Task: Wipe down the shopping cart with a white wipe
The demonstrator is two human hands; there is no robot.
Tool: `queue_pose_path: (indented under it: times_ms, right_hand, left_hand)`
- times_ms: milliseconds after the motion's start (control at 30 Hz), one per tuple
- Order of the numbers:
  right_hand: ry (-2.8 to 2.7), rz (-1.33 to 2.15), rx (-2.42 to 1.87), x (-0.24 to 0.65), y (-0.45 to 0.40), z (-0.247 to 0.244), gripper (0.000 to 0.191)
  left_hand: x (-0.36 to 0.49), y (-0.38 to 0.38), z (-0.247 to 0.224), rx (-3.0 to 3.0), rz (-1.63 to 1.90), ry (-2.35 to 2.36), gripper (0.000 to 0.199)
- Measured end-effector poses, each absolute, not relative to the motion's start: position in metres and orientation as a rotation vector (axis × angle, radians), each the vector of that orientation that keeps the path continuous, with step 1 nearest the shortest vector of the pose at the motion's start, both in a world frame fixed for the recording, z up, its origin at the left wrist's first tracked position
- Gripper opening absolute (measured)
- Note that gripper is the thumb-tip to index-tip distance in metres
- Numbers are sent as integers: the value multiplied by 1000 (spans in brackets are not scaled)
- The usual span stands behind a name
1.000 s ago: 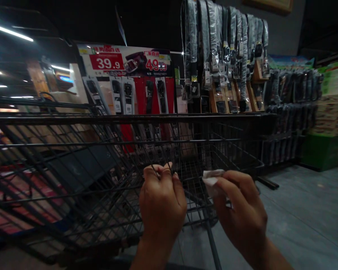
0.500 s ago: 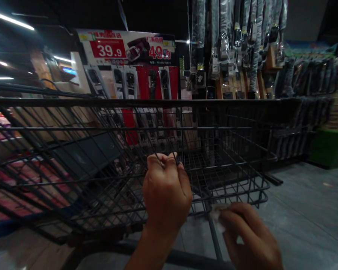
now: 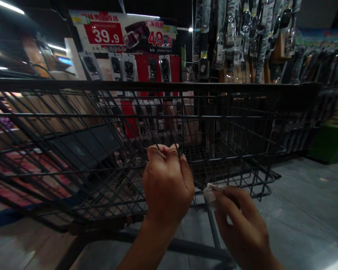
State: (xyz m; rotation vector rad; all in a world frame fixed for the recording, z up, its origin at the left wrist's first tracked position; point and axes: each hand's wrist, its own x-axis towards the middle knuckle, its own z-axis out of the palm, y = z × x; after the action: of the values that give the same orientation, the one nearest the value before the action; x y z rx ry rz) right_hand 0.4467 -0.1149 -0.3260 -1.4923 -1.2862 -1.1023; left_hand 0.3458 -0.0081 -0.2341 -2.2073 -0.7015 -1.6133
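Two bare hands, both in use, were closed to different degrees.

Item one: left hand (image 3: 169,183), back toward the viewer, fingers bent in a near fist. It had hold of the side of a black wire shopping cart (image 3: 101,86); thin bars ran in at the bent fingers, and the fingertips were partly hidden by the hand itself.

Item two: right hand (image 3: 242,221), lower than the left and to its right, well apart from it. Thumb and fingers were pinched together at the tips, with a small gap left open behind the pinch.

Item three: one crumpled white tissue (image 3: 210,197), held in that pinch and jutting from the fingertips toward the left hand. Whether it touched the cart could not be told.

Item four: the cart, spread broadly to both sides of the left hand. Its top rail ran well above both grips; one thick frame tube (image 3: 197,249) crossed below the left hand.

Item five: one dark grey panel (image 3: 84,146), tilted, left of the left hand and seen through the bars.

Surroundings: packaged belts (image 3: 129,69) hung beyond the cart, above the left grip, under a price sign (image 3: 103,34) reading 39.9 and 49.9. Plastic-wrapped straps (image 3: 222,33) hung above the right grip. Grey floor (image 3: 307,198) lay to the right of the right hand.
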Motion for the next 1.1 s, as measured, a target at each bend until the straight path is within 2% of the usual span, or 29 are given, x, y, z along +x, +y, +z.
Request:
queue_pose_path:
  times_ms: [233, 400, 533, 800, 1100]
  right_hand:
    - [-1346, -1016, -1510, 447, -131, -334, 18]
    - [-1125, -1204, -1529, 452, -141, -296, 11]
    - [-1141, -1248, -1424, 459, -129, -278, 19]
    - [-1227, -1222, -1483, 460, -128, -317, 16]
    - [-1242, -1091, -1500, 464, -142, -336, 18]
  left_hand:
    - [347, -8, -234, -2204, -1618, -702, 30]
    - [347, -8, -234, -2202, -1635, -691, 30]
    - [346, -7, -235, -2206, -1627, -709, 30]
    - [346, -8, -234, -2227, -1614, -748, 31]
    - [345, -7, -234, -2203, -1616, -733, 33]
